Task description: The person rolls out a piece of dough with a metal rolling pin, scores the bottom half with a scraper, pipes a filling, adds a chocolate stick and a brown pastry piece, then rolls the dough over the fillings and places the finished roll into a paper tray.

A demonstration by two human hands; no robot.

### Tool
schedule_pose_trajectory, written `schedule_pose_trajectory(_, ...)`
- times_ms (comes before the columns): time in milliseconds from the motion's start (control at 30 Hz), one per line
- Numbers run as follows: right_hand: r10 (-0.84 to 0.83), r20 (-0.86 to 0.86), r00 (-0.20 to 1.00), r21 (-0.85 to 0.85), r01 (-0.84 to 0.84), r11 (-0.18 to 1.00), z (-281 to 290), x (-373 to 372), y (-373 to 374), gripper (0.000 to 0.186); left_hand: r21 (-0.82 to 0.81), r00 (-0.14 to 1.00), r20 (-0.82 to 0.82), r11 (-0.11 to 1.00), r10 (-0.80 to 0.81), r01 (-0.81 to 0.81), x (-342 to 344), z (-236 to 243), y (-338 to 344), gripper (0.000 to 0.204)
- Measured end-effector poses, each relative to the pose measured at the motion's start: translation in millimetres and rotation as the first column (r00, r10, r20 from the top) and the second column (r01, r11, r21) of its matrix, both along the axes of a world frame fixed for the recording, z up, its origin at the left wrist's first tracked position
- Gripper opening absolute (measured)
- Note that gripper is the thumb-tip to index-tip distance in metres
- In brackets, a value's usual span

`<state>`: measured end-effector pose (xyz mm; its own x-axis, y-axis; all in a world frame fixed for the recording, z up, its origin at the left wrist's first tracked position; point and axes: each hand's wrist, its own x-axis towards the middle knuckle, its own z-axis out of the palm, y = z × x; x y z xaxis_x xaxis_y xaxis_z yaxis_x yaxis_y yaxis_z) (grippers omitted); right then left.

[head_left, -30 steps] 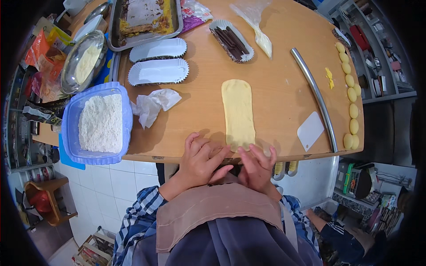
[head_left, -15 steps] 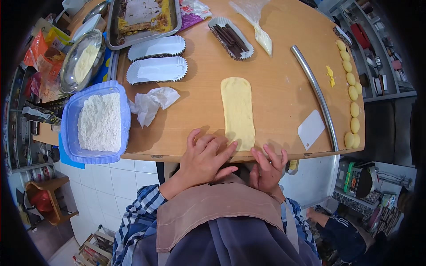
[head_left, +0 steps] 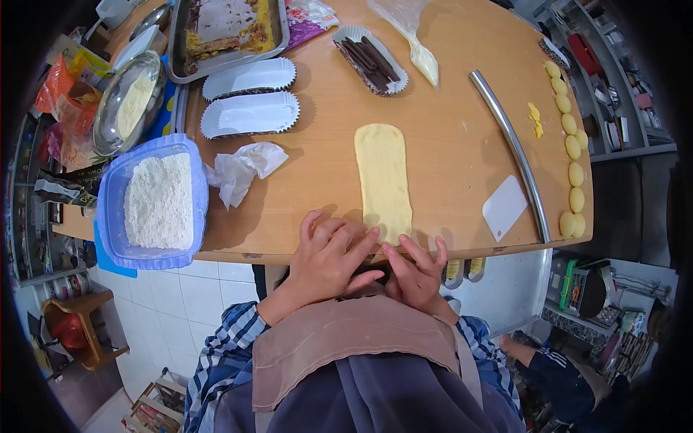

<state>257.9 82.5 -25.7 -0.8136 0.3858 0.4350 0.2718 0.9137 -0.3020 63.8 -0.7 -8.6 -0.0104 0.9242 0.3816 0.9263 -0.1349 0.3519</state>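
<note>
A long flat strip of pale yellow dough (head_left: 383, 169) lies on the wooden table, one short end at the front edge. My left hand (head_left: 328, 249) is at the left corner of that near end, fingers apart, index fingertip at the dough. At the right corner is my right hand (head_left: 415, 270), its fingers spread and the index fingertip close to or touching the dough. Neither hand holds anything. Right of the strip lie a white dough scraper (head_left: 504, 208) and a steel rolling tube (head_left: 511, 151).
At left stand a blue tub of flour (head_left: 115, 209), crumpled paper (head_left: 245, 172) and paper loaf cases (head_left: 250, 115). Chocolate sticks (head_left: 369, 63) fill another case beside a piping bag (head_left: 422, 58). Dough balls (head_left: 574, 173) line the right edge. A person (head_left: 556, 379) is at lower right.
My right hand has moved left, bringing its fingers to the near end of the dough strip. My left hand has barely moved. The whole view has shifted slightly.
</note>
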Motion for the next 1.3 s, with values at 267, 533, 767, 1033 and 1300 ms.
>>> schedule_pose_trajectory(267,-0.190,-0.012,0.982,-0.064,0.189,0.980,15,-13,17,0.048,-0.048,1.000,-0.026,0.999,-0.014,0.013,0,2,2,0.060)
schedule_pose_trajectory(533,-0.224,-0.039,0.974,-0.123,0.217,0.968,21,-25,27,0.053,-0.064,0.993,0.117,0.998,0.003,0.005,-6,14,14,0.060)
schedule_pose_trajectory(767,-0.214,-0.011,0.977,-0.198,0.208,0.958,24,-23,28,0.072,-0.080,0.985,0.141,0.993,0.101,-0.090,-4,17,19,0.059)
schedule_pose_trajectory(1033,-0.253,0.056,0.966,-0.336,0.257,0.906,27,-27,37,0.076,-0.140,0.986,0.073,0.981,0.147,-0.136,-8,20,26,0.060)
schedule_pose_trajectory(1300,-0.235,0.108,0.966,-0.374,0.258,0.891,29,-35,49,0.075,-0.149,0.989,0.049,0.980,0.141,-0.132,-11,20,40,0.057)
